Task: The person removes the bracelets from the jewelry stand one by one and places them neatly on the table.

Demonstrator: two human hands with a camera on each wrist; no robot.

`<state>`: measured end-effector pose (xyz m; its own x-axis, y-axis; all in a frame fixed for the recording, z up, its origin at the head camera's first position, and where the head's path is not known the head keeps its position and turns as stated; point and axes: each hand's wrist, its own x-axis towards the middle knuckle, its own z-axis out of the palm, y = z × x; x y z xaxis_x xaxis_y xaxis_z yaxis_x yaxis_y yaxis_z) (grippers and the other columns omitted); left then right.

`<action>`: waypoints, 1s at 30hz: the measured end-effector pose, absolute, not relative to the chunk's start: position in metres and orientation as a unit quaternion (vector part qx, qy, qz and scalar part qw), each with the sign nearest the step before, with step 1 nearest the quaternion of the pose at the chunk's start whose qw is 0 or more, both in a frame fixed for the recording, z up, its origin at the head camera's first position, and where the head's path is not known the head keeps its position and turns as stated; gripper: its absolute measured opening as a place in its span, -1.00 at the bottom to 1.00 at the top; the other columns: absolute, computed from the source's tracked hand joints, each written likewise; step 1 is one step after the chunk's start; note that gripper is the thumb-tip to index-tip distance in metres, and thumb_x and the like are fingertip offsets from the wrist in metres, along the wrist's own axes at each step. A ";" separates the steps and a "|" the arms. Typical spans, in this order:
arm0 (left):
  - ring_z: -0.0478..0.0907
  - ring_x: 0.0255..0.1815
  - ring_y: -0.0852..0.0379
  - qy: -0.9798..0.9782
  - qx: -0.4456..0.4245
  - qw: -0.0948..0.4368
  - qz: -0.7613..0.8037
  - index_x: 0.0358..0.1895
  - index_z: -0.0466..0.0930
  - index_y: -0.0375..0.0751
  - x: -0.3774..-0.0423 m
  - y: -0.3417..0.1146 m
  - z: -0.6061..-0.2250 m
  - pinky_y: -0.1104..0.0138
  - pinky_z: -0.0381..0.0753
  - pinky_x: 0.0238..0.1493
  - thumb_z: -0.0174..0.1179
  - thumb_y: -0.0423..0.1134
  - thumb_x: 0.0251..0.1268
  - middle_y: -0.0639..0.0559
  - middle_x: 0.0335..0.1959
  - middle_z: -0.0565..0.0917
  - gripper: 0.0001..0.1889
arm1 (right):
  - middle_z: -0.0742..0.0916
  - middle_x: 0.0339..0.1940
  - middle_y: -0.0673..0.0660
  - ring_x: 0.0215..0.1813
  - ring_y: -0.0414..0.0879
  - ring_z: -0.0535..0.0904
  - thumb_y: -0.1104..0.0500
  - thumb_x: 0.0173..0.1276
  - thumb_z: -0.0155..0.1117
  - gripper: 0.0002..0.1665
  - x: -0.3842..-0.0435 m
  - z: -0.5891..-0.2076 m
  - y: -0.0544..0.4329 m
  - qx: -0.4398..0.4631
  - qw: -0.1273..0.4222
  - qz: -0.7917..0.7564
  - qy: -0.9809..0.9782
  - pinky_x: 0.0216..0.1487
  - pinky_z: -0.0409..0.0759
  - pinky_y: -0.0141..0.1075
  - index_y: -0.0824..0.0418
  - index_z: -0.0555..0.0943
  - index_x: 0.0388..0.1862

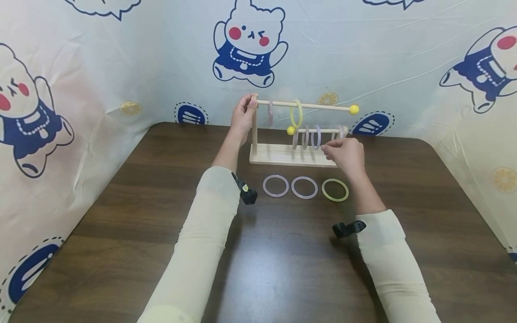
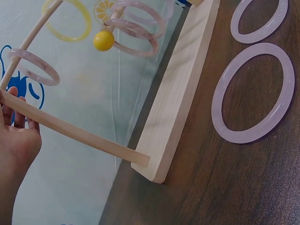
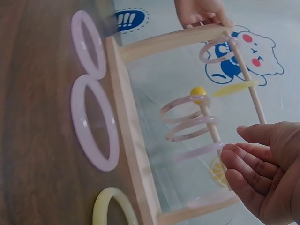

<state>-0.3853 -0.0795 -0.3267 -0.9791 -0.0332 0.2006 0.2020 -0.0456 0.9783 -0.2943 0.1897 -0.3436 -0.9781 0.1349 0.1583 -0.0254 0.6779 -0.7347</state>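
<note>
A wooden bangle rack stands on the table with two horizontal rods. My left hand grips the top of its left post. On the upper rod hang a pinkish bangle and a yellow bangle. Several more hang from the lower rod, among them a lavender bangle. My right hand is beside that lower rod, fingers loosely bent near the lavender bangle; its thumb stands apart from the fingers in the right wrist view, with nothing pinched. Whether a fingertip touches the bangle I cannot tell.
In front of the rack, two lavender bangles and a yellow-green bangle lie flat on the brown table. Yellow balls cap the rod ends. A printed curtain hangs behind the table.
</note>
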 end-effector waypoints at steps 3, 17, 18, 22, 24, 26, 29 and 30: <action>0.39 0.08 0.15 -0.688 -0.058 0.079 -0.719 0.20 0.38 -0.11 -0.385 -0.080 -0.327 0.36 0.28 0.14 -0.05 0.00 0.34 0.00 0.07 0.49 -0.56 | 0.73 -0.44 0.21 -0.37 0.03 0.67 0.07 0.21 0.32 -0.71 -0.296 -0.339 0.186 -0.031 0.101 0.406 -0.908 -0.48 0.50 -0.33 0.28 0.70 -0.24; 0.40 0.08 0.14 -0.684 -0.063 0.087 -0.721 0.20 0.39 -0.15 -0.385 -0.078 -0.326 0.37 0.30 0.12 -0.04 -0.03 0.36 -0.01 0.08 0.49 -0.57 | 0.74 -0.42 0.19 -0.40 -0.10 0.67 0.06 0.20 0.32 -0.68 -0.309 -0.325 0.173 -0.021 0.118 0.420 -0.900 -0.44 0.45 -0.34 0.26 0.70 -0.19; 0.40 0.08 0.14 -0.685 -0.064 0.086 -0.721 0.20 0.39 -0.15 -0.385 -0.078 -0.326 0.37 0.30 0.12 -0.04 -0.03 0.37 -0.02 0.07 0.49 -0.57 | 0.74 -0.41 0.19 -0.41 -0.12 0.67 0.06 0.20 0.32 -0.68 -0.311 -0.324 0.172 -0.018 0.121 0.422 -0.898 -0.44 0.46 -0.35 0.26 0.70 -0.19; 0.40 0.08 0.13 -0.686 -0.065 0.084 -0.720 0.20 0.38 -0.14 -0.385 -0.078 -0.326 0.35 0.30 0.13 -0.04 -0.02 0.36 -0.02 0.07 0.49 -0.57 | 0.73 -0.37 0.21 -0.43 -0.13 0.65 0.07 0.19 0.33 -0.69 -0.316 -0.322 0.166 -0.016 0.131 0.432 -0.892 -0.45 0.45 -0.37 0.26 0.70 -0.19; 0.39 0.08 0.14 -0.687 -0.062 0.081 -0.719 0.20 0.38 -0.13 -0.385 -0.078 -0.326 0.34 0.29 0.13 -0.03 -0.01 0.36 0.00 0.07 0.48 -0.56 | 0.73 -0.35 0.20 -0.40 -0.08 0.65 0.06 0.20 0.33 -0.69 -0.318 -0.321 0.164 -0.015 0.132 0.438 -0.889 -0.45 0.46 -0.36 0.26 0.70 -0.19; 0.39 0.09 0.13 -0.686 -0.062 0.080 -0.720 0.20 0.39 -0.13 -0.386 -0.078 -0.326 0.33 0.29 0.13 -0.03 -0.01 0.35 0.00 0.07 0.48 -0.56 | 0.73 -0.31 0.21 -0.36 -0.04 0.65 0.05 0.20 0.34 -0.67 -0.320 -0.320 0.160 -0.013 0.127 0.450 -0.884 -0.43 0.48 -0.34 0.26 0.70 -0.18; 0.39 0.08 0.13 -0.687 -0.061 0.081 -0.719 0.20 0.39 -0.12 -0.386 -0.079 -0.327 0.34 0.29 0.13 -0.03 0.00 0.35 -0.01 0.06 0.49 -0.56 | 0.73 -0.27 0.21 -0.31 -0.03 0.67 0.04 0.21 0.33 -0.65 -0.323 -0.318 0.156 -0.010 0.119 0.460 -0.880 -0.38 0.53 -0.32 0.27 0.68 -0.16; 0.39 0.08 0.13 -0.687 -0.060 0.082 -0.719 0.20 0.39 -0.12 -0.386 -0.079 -0.326 0.35 0.29 0.13 -0.03 -0.01 0.35 -0.01 0.06 0.49 -0.56 | 0.73 -0.26 0.20 -0.29 -0.03 0.67 0.03 0.21 0.33 -0.64 -0.324 -0.317 0.154 -0.011 0.116 0.461 -0.880 -0.36 0.54 -0.32 0.27 0.68 -0.15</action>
<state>-0.3855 -0.0789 -0.3264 -0.9794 -0.0343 0.1991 0.2005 -0.0416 0.9788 -0.3236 0.1543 -0.3175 -0.9727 0.1261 0.1947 -0.0884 0.5742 -0.8139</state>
